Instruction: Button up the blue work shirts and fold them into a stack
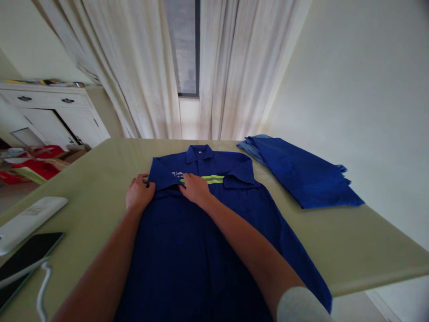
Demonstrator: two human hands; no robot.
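Observation:
A dark blue work coverall (177,241) with a collar, a white chest logo and a yellow-and-silver reflective stripe lies front up on the table. Both of its short sleeves lie folded in over the chest. At the outer edge of the left-hand sleeve, my left hand (140,193) is closed with the cloth between thumb and fingers. My right hand (195,188) pinches the same sleeve's opening near the middle of the chest, beside the stripe. The sleeve on the right (240,172) lies untouched.
Folded blue garments (301,172) lie at the table's back right. On the left are a white power bank-like box (31,221), a dark phone or tablet (30,255) and a white cable (43,290). Curtains (140,67) hang behind the pale table (90,188); a white cabinet (50,112) stands left.

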